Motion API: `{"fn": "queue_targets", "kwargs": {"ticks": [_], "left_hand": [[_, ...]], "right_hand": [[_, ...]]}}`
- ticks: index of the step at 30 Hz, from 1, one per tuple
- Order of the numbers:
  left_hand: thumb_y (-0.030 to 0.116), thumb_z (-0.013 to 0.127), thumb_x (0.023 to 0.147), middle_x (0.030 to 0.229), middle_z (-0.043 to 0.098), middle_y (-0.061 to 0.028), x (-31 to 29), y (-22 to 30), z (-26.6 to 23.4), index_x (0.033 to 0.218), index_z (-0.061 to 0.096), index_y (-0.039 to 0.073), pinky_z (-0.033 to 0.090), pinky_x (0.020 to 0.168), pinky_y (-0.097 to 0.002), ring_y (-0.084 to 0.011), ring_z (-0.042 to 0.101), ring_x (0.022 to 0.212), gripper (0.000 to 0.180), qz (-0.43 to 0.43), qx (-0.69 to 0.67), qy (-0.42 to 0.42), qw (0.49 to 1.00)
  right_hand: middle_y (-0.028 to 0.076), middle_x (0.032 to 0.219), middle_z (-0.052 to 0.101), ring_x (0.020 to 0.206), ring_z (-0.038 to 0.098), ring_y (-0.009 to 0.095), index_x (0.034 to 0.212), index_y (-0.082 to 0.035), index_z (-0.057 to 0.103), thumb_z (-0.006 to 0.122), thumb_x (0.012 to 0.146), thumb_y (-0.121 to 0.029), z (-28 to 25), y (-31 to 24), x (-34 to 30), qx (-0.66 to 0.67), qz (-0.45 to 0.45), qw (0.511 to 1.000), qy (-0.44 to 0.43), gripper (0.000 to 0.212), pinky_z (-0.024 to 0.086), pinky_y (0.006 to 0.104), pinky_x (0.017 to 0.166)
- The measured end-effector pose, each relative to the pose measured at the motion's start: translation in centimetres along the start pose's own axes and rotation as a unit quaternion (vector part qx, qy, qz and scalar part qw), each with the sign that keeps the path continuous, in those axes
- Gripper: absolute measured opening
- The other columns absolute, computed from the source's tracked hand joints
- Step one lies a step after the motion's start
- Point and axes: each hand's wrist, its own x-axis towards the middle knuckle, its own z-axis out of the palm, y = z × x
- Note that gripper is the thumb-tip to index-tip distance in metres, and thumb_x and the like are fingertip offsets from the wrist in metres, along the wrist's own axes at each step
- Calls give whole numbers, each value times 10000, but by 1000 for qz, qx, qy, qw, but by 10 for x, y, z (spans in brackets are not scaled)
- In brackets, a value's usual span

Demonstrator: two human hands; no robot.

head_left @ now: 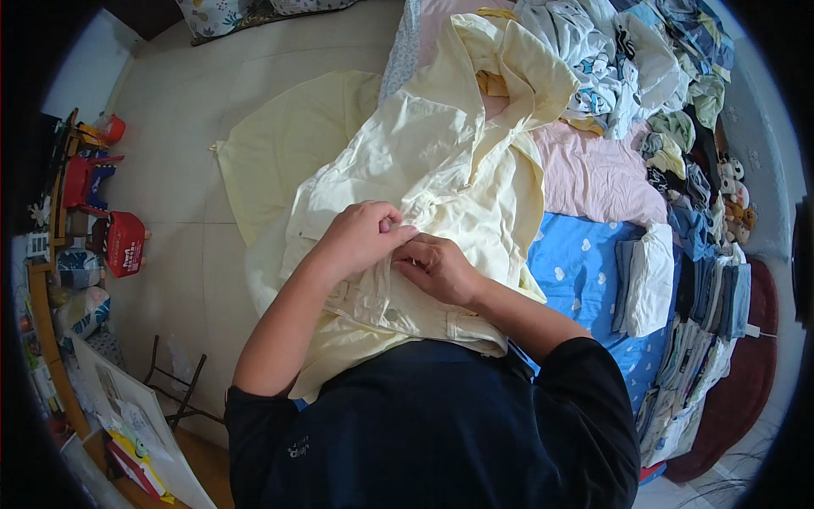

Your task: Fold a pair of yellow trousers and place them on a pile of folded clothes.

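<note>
Pale cream trousers lie spread before me, waistband toward my body and the legs reaching away, one leg bent over at the far end. At the fly just beyond the waistband, my left hand is closed, thumb and fingers pinching the cloth. Close against it, my right hand is closed too, its curled fingers gripping the same front part. The exact bit between the fingertips is hidden. Beneath the trousers, a pale yellow cloth spreads out to the left.
A blue heart-patterned sheet lies to the right, with folded white clothing on it. Beyond are a pink cloth and heaped laundry. Folded clothes stack at the right edge. Red stools stand at far left.
</note>
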Motion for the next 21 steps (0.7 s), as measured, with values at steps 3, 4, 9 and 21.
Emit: {"fn": "queue_targets", "kwargs": {"ticks": [3,4,9,21], "left_hand": [[242,709,813,789,643,-88,16,-14,8,907,655,-7,488,673,-299,-151,589,705,272,-19,-27,-84,996],[249,720,803,778,643,-87,19,-15,11,886,648,-11,487,672,-300,-156,585,699,282,3,-30,-89,996],[242,744,773,739,641,-84,28,-13,19,825,631,-10,485,648,-303,-163,576,672,281,-35,46,-67,996],[231,759,668,754,647,-158,33,-13,28,765,607,3,493,660,-368,-286,613,699,291,10,81,-81,993]], "right_hand": [[117,810,605,729,619,303,846,-41,632,659,777,-71,1,-3,-1,-40,-44,998,17,80,507,375,665],[112,810,600,737,617,301,843,-42,626,657,770,-69,2,-4,-2,-67,-70,995,10,84,509,379,684],[95,855,604,769,612,293,855,-41,614,665,754,-60,3,-1,1,-111,-137,983,56,114,502,375,712],[90,869,628,714,613,266,865,-36,611,676,743,-48,1,-10,-2,-116,-120,984,61,139,493,361,648]]}}
